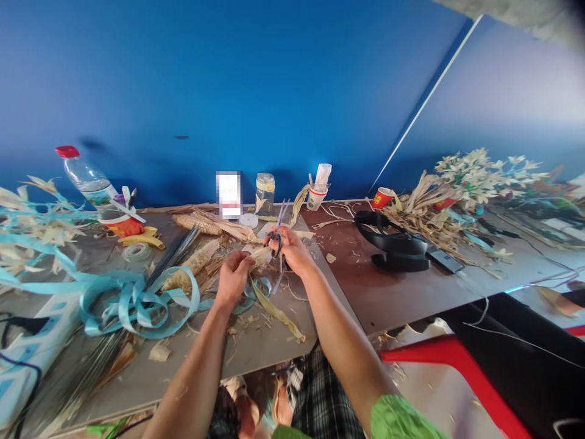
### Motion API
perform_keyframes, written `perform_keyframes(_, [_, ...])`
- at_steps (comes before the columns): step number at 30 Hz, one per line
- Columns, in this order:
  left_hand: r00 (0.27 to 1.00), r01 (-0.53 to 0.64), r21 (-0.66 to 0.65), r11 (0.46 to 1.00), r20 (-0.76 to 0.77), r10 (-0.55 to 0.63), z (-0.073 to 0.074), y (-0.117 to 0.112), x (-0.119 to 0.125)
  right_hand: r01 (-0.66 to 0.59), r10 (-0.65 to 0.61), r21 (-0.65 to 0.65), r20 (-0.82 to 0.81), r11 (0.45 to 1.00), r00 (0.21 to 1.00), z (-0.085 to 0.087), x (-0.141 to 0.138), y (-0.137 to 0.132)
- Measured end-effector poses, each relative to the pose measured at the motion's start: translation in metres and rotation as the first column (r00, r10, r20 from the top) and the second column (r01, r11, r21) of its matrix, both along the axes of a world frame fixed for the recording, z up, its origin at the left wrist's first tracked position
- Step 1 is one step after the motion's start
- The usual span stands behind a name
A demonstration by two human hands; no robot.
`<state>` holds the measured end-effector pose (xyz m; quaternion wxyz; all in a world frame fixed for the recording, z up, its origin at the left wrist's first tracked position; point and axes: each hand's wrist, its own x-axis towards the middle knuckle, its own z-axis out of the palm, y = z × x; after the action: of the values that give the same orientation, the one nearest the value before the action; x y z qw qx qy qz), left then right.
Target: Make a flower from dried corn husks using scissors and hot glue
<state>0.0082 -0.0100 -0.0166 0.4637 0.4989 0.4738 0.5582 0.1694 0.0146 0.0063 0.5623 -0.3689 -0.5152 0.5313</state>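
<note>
Over the middle of the table, my right hand is closed around dark-handled scissors. Thin purplish strips show above and below that hand, and I cannot tell what they belong to. Just to the left, my left hand pinches the end of a pale corn husk piece, which reaches toward the scissors. A long yellowish husk strip trails down onto the table below the hands. Dried corn cobs and more husks lie behind my left hand. Small scraps are scattered around.
Light-blue ribbon lies in loops at left, near thin wires and a power strip. A water bottle, glass jar and paper cup stand at the back. A black headset, phone and husk flowers are right.
</note>
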Motion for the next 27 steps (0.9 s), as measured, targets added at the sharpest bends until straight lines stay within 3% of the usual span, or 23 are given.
perform_keyframes(6, [0.999, -0.021, 0.002, 1.000, 0.034, 0.021, 0.004, -0.004, 0.001, -0.017, 0.020, -0.050, 0.067, 0.999, 0.998, -0.004, 0.000, 0.000])
perform_keyframes(9, [0.983, -0.019, -0.067, 0.998, 0.180, 0.031, 0.003, -0.002, 0.003, 0.004, -0.002, -0.044, 0.052, 0.999, 0.999, -0.006, -0.005, 0.000])
perform_keyframes(14, [0.898, -0.031, -0.120, 0.992, 0.433, 0.080, 0.000, 0.001, 0.006, 0.049, -0.047, -0.026, 0.088, 0.998, 0.995, -0.008, -0.011, -0.002])
perform_keyframes(22, [0.847, -0.050, -0.138, 0.989, 0.519, 0.115, 0.003, 0.003, 0.005, 0.024, -0.051, 0.118, 0.234, 0.993, 0.971, -0.003, -0.004, -0.006])
perform_keyframes(27, [0.833, -0.109, -0.111, 0.988, 0.533, 0.152, 0.007, 0.005, -0.001, -0.005, -0.028, 0.118, 0.278, 0.993, 0.960, -0.004, 0.002, -0.005])
